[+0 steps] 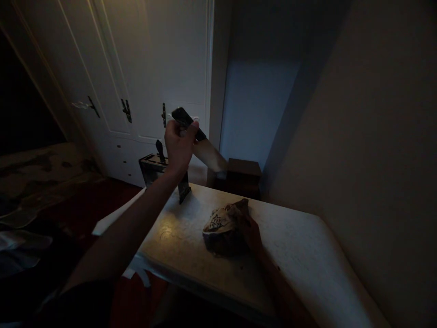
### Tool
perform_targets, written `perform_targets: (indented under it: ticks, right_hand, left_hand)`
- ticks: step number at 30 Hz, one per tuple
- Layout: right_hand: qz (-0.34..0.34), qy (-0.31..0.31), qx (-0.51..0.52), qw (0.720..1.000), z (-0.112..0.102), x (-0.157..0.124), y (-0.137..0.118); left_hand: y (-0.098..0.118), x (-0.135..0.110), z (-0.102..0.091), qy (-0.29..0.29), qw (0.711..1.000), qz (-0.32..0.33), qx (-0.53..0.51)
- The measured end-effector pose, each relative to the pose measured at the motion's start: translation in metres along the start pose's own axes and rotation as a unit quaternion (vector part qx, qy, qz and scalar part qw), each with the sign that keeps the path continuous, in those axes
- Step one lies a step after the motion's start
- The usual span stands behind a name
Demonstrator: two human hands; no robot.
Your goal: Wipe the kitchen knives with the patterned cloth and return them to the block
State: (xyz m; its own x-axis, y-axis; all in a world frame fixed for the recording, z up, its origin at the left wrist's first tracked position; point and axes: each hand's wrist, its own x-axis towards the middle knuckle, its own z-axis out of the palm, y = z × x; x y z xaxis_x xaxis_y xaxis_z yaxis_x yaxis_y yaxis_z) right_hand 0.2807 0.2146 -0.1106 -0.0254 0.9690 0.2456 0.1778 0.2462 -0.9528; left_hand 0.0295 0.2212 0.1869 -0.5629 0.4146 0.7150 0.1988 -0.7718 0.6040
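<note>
My left hand [180, 143] is raised above the far side of the table, its fingers closed round the black handle of a broad-bladed knife [209, 156]. The blade slants down to the right and looks slightly blurred. Behind the left wrist stands a dark-framed knife block [150, 168] with a black handle sticking up from its top. Lower right, my right hand [250, 228] grips a crumpled, patterned cloth [221, 223] resting on the table. Its fingertips are partly lost in shadow and folds.
The pale table [290, 237] reaches towards the wall on the right. A white wardrobe [164, 59] with dark handles stands behind it. Beyond the far edge is a low brown cabinet [244, 168]. Red carpet [134, 300] covers the floor. The room is dim.
</note>
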Motion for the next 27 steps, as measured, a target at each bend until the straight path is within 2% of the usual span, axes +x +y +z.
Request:
perform_targets:
  ticks: [3, 6, 10, 12, 14, 17, 21, 24, 27]
  right_hand:
    - [0.034, 0.03, 0.054, 0.998, -0.004, 0.001, -0.004]
    - [0.077, 0.046, 0.175, 0.98, -0.009, 0.001, -0.007]
    - [0.154, 0.05, 0.372, 0.914, -0.018, 0.005, -0.005]
    - [0.191, 0.051, 0.416, 0.887, -0.024, 0.009, -0.001]
    - [0.222, 0.042, 0.434, 0.872, -0.029, 0.013, 0.003]
    - [0.249, 0.008, 0.435, 0.865, -0.033, 0.015, 0.003]
    - [0.239, -0.014, 0.428, 0.871, -0.032, 0.012, -0.006]
    - [0.241, -0.027, 0.437, 0.866, -0.031, 0.009, -0.013]
    - [0.229, -0.009, 0.417, 0.879, -0.034, 0.007, -0.015]
  left_hand:
    - [-0.016, -0.054, 0.0, 0.04, 0.995, -0.088, -0.014]
    - [-0.03, -0.102, -0.004, 0.075, 0.978, -0.188, -0.043]
    - [-0.043, -0.156, -0.014, 0.113, 0.946, -0.292, -0.087]
    - [-0.048, -0.177, -0.021, 0.125, 0.933, -0.32, -0.104]
    - [-0.053, -0.194, -0.028, 0.12, 0.927, -0.337, -0.112]
    - [-0.062, -0.21, -0.043, 0.076, 0.92, -0.359, -0.133]
    - [-0.077, -0.22, -0.069, -0.032, 0.892, -0.419, -0.168]
    - [-0.088, -0.222, -0.088, -0.117, 0.876, -0.454, -0.111]
    - [-0.096, -0.217, -0.101, -0.205, 0.855, -0.475, -0.04]
